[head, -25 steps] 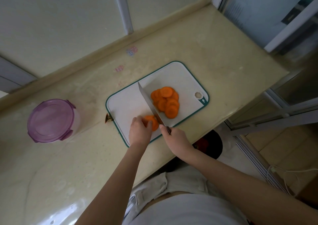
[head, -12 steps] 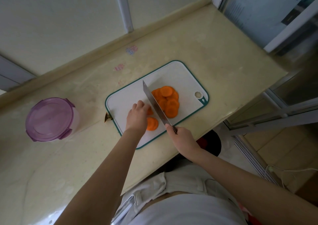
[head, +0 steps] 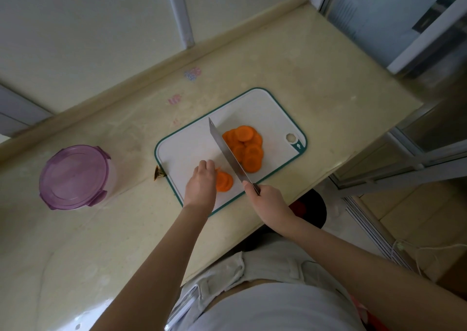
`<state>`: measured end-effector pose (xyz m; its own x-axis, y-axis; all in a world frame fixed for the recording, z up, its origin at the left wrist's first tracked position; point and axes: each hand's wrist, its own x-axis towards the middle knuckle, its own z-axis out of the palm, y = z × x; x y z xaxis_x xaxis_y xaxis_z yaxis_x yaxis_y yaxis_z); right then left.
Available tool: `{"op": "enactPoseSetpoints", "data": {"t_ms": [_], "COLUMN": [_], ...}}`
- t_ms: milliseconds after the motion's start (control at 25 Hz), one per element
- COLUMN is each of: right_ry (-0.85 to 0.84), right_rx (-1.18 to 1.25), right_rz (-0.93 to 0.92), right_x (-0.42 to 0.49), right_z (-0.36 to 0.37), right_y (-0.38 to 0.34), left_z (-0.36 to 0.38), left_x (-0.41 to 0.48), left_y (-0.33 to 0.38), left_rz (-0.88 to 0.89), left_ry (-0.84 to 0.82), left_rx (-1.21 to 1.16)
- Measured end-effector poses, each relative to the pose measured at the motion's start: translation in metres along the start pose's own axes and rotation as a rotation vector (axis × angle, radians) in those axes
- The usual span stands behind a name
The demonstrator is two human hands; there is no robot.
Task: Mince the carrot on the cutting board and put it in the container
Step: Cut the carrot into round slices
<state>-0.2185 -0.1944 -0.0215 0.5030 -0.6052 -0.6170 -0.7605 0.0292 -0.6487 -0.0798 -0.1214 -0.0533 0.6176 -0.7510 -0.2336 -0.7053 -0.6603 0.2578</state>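
While the right hand (head: 267, 199) grips the dark handle of the knife (head: 227, 151) over the near edge of the cutting board (head: 187, 148), the broad blade runs diagonally away from it toward the board's far edge. The blade lies between two groups of carrot. On its right side, in the middle of the board, sits the large pile of slices (head: 246, 148), round orange discs overlapping one another. On its left, close to the near edge, lies the small stack of slices (head: 224, 182), a few discs fanned together. Whether the cutting edge touches the board cannot be told from this angle.

The left hand (head: 201, 186) rests on the board just beside the small stack, knuckles up and fingers bent downward against the stack's left side. Its fingertips are hidden, so it cannot be told whether it grips the discs or merely steadies them.

The white board, rimmed in teal, sits at the near edge of the counter (head: 316, 85), its hanging hole at the right end. A small brown scrap (head: 158, 173) lies at the board's left edge. Well apart, toward the counter's left end, stands the container (head: 74, 176), a round tub closed with a purple clip lid.
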Motion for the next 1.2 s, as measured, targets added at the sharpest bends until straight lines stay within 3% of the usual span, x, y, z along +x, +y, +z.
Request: {"op": "enactPoseSetpoints", "data": {"t_ms": [240, 440, 800, 1200], "right_ry": [-0.006, -0.016, -0.030, -0.058], "right_rx": [-0.010, -0.009, 0.023, -0.041], "right_rz": [0.005, -0.005, -0.094, -0.142], "right_x": [-0.005, -0.008, 0.007, 0.021], "right_z": [0.002, 0.004, 0.018, 0.005], "right_y": [0.002, 0.005, -0.011, -0.021], "left_z": [0.005, 0.010, 0.012, 0.014], "left_x": [-0.011, -0.014, -0.012, -0.014], "left_y": [0.013, -0.002, 0.004, 0.007], "left_rz": [-0.134, 0.060, -0.119, -0.127], "left_ry": [-0.001, -0.142, -0.019, 0.007], "left_rx": [-0.294, -0.278, -0.495, -0.511]}}
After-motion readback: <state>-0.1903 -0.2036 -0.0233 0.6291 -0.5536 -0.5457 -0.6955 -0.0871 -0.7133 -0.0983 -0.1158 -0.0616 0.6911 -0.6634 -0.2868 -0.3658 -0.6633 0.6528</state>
